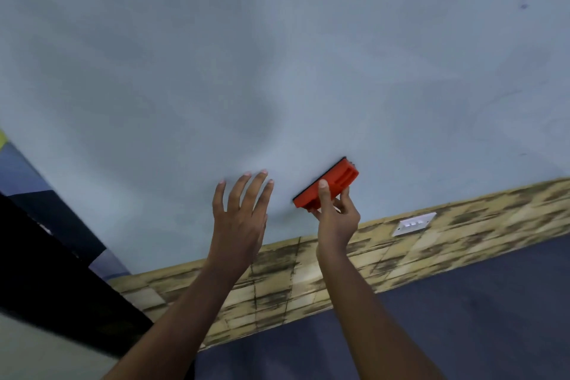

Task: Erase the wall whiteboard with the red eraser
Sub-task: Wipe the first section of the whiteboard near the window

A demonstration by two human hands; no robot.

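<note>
The wall whiteboard (277,55) fills most of the view, pale grey-blue with faint smudges. My right hand (334,216) grips the red eraser (331,183), which lies tilted with its dark felt side against the board near the lower edge. My left hand (239,219) is to the left of the eraser, fingers spread, its fingertips resting on or just off the board. A small dark mark (523,6) shows at the board's upper right.
Below the board runs a band of tan stone-patterned wall (277,287) with a white switch plate (415,223). A dark blue floor (462,318) lies beneath. A black edge (46,271) crosses the lower left.
</note>
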